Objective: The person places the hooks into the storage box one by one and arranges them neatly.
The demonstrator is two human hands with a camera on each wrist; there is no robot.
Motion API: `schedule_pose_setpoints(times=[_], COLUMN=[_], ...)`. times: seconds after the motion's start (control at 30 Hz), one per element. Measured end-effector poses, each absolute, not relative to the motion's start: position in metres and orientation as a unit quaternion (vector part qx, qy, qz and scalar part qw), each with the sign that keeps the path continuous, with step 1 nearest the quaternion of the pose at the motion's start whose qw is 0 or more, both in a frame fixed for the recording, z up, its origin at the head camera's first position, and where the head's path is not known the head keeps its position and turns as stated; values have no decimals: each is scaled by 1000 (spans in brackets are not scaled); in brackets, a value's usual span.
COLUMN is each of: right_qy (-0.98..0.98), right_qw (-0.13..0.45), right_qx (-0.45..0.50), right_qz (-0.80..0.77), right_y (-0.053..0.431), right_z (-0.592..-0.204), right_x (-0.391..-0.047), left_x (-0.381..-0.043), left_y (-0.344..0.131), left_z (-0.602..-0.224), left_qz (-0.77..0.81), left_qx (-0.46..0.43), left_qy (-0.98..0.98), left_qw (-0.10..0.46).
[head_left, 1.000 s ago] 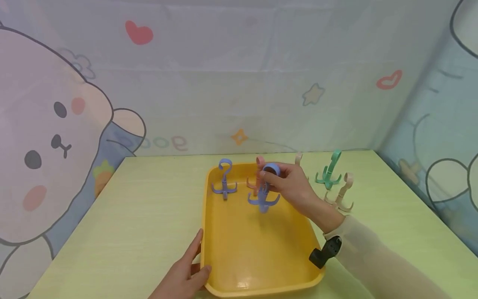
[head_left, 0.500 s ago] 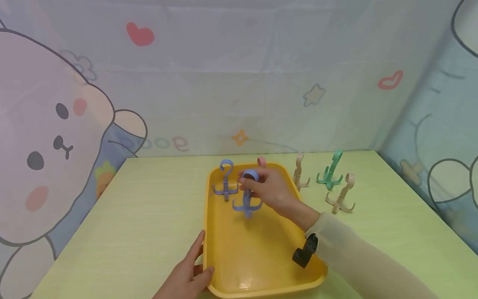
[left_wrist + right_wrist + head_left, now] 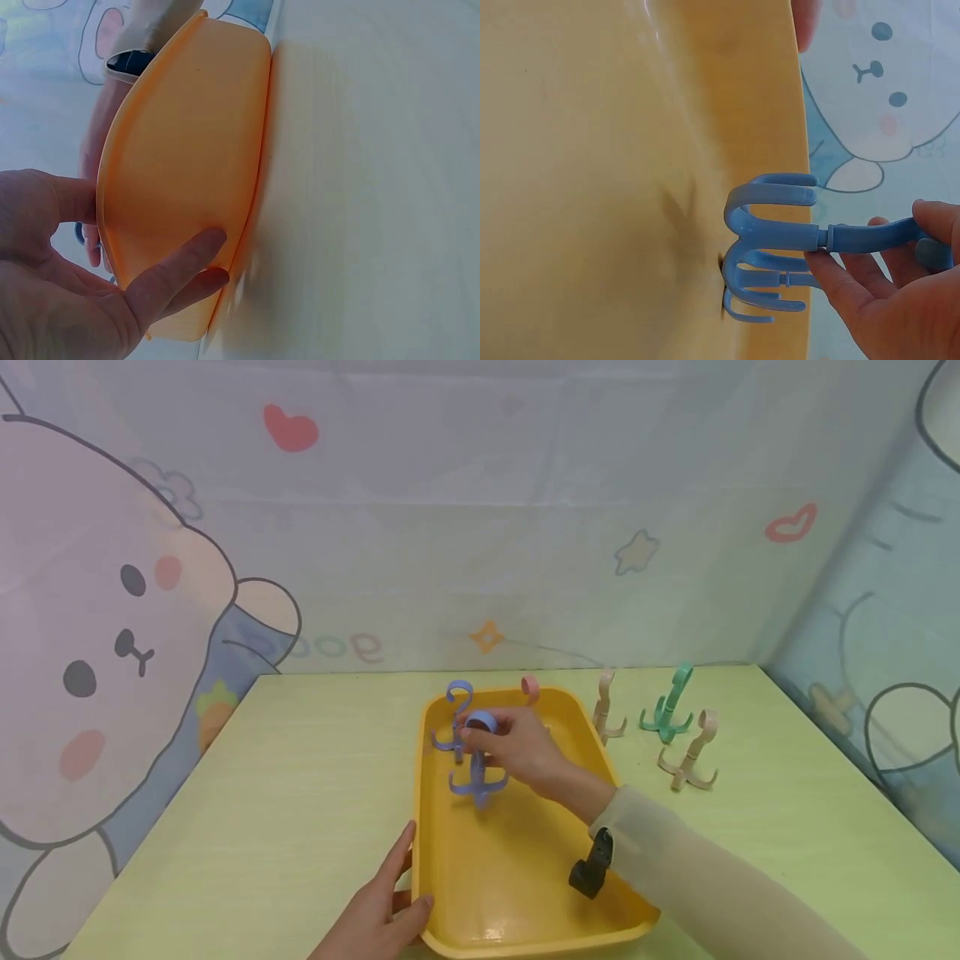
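A yellow tray (image 3: 536, 946) lies on the table. My left hand (image 3: 367, 906) holds its left rim, with the thumb hooked over the edge and fingers against the outer wall (image 3: 184, 127) in the left wrist view. Over the tray's far left part, my right hand (image 3: 528, 752) grips a blue multi-prong hook (image 3: 776, 234) by its curved top, prongs down. Close behind it, a second blue hook (image 3: 460, 687) stands upright inside the tray. At the tray's far end a pink hook (image 3: 530, 687) shows only its top; my right hand hides the rest.
Right of the tray stand a beige hook (image 3: 602, 710) near its far corner, a green hook (image 3: 667, 714) and another beige hook (image 3: 690, 760). A printed cloth (image 3: 465, 527) rises behind the table's (image 3: 247, 827) far edge. My right wrist wears a black device (image 3: 591, 868).
My right hand has carried the blue hook leftward and slightly nearer across the tray, toward the standing blue hook. The left hand stays on the rim.
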State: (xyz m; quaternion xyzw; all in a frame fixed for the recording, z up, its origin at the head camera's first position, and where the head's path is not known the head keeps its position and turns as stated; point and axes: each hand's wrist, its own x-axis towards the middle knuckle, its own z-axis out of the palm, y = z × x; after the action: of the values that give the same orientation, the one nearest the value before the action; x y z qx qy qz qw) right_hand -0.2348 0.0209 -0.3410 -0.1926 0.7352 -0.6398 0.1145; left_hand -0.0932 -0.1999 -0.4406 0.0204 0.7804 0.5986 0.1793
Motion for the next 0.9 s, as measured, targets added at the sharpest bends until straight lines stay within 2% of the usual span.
schedule_pose_setpoints(times=[0.3,0.63,0.73,0.9], right_qy=[733,742,745,761], right_qw=[129,137,135,120], right_qx=[-195,-194,-199,-195], right_qz=[-639,-627,-622,-607], right_y=[11,4,0,-5], right_z=[-349,-353,-354,-357], right_x=[-237,-235,-236,-238], left_x=[-97,-79,-83,-101], left_y=[-205,-190,-194,-209], left_z=[-452,-404,-416,-464], left_qz=[605,593,600,623], left_qx=[21,23,22,26], left_qy=[773,786,781,758], left_qw=[189,173,174,192])
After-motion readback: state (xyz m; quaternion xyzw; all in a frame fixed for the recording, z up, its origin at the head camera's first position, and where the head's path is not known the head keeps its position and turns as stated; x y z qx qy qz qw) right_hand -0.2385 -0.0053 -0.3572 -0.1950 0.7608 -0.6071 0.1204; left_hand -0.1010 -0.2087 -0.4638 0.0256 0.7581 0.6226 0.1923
